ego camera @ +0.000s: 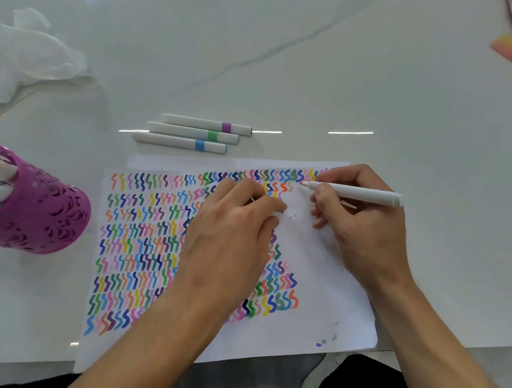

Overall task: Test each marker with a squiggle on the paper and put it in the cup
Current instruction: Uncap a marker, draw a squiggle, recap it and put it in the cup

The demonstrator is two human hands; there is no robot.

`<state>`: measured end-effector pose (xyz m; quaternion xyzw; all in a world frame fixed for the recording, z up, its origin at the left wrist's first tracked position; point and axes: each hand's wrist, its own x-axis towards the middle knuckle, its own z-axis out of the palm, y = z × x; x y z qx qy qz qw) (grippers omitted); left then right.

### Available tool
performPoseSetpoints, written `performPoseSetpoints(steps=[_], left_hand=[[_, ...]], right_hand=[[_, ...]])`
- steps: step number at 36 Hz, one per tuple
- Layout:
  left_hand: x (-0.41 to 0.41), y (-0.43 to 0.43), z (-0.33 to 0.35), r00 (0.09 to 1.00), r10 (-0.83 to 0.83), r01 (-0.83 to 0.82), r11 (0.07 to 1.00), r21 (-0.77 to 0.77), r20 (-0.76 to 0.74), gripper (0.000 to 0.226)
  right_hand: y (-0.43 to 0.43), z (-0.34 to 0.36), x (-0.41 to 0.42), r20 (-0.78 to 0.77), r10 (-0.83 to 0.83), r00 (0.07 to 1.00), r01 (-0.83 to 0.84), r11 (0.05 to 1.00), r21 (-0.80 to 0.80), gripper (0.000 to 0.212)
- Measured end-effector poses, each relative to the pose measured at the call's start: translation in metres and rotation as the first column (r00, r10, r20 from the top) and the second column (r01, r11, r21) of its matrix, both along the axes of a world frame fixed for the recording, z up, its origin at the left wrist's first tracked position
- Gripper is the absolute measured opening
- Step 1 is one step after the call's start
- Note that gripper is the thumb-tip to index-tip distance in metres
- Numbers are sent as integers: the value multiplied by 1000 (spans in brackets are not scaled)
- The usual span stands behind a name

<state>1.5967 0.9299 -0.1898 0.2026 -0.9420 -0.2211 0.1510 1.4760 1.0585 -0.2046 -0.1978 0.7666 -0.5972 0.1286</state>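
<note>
Squiggle step: the marker (354, 193) is pinched by the right hand (367, 232), its cap (277, 215) apparently by the left hand (231, 231); recapping is needed next.

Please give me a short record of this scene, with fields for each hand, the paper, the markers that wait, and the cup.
right hand: grips white marker, tip on paper
left hand: rests on paper, pinches white piece, maybe the cap
paper: mostly filled with coloured squiggles
waiting markers: three beyond the paper, bands purple, green, blue
cup: purple, at left, markers inside
</note>
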Motion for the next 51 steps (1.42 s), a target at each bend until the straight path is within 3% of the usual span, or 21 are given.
performPoseSetpoints(steps=[15, 28, 35, 40, 47, 51], left_hand=[[0, -1, -1, 1000, -13, 13, 999, -29, -8, 17], [0, 0, -2, 1000, 11, -10, 999, -35, 11, 17], [0, 1, -2, 1000, 20, -20, 999, -38, 13, 17], [0, 1, -3, 1000, 19, -19, 999, -40, 0, 16], [1, 1, -5, 999, 2, -5, 998, -57, -54, 16], [2, 2, -3, 998, 6, -11, 997, -82, -68, 18]], right_hand=[[-4, -3, 0, -46, 10, 999, -5, 995, 97, 0], [-4, -5, 2, -64, -11, 998, 17, 996, 90, 14], [-3, -5, 2, -59, 24, 998, -18, 994, 106, 3], [-2, -4, 2, -29, 8, 1000, -6, 998, 57, 10], [2, 6, 4, -46, -78, 996, 75, 995, -65, 3], [3, 16, 9, -75, -85, 994, 78, 992, -98, 15]])
